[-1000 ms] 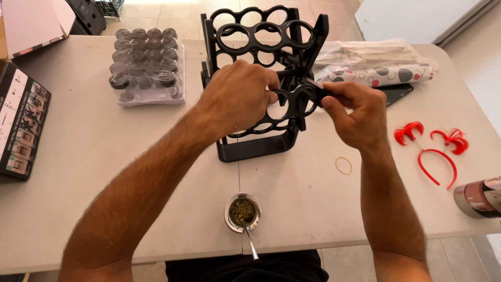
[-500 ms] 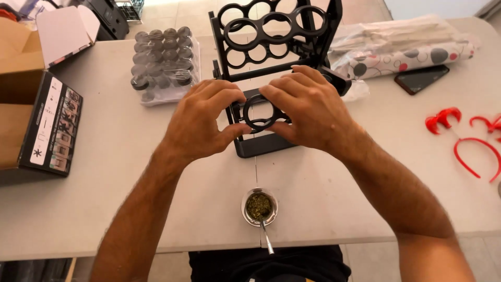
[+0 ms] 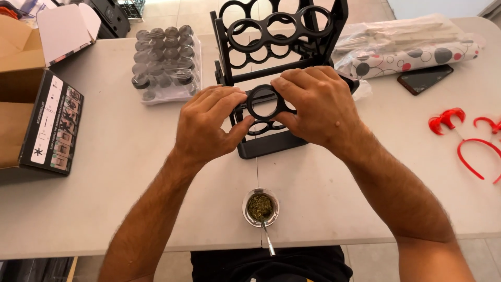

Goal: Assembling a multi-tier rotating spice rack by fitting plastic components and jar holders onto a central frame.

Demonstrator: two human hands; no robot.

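White table point(image 3: 130, 172) — hands arched, gripping shelf point(image 3: 266, 102)

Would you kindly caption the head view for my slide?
Left hand and right hand hold a black ringed shelf piece at a black rack.

A single camera, worn on the person's head, looks steeply down and forward over the counter point(image 3: 104, 172). It sits above the near edge, so the person's forearms enter from the bottom of the frame and run up to the hands, left hand point(image 3: 209, 125) and right hand point(image 3: 318, 107), close under the lens at mid-frame. The view is near and wide: it takes in the counter from its near edge to its far edge, with floor tiles beyond at the top. The black rack point(image 3: 282, 31) stands centred, facing the camera. The box point(image 3: 49, 122) at the left edge and the red headband point(image 3: 477, 156) at the right edge are cut by the frame.
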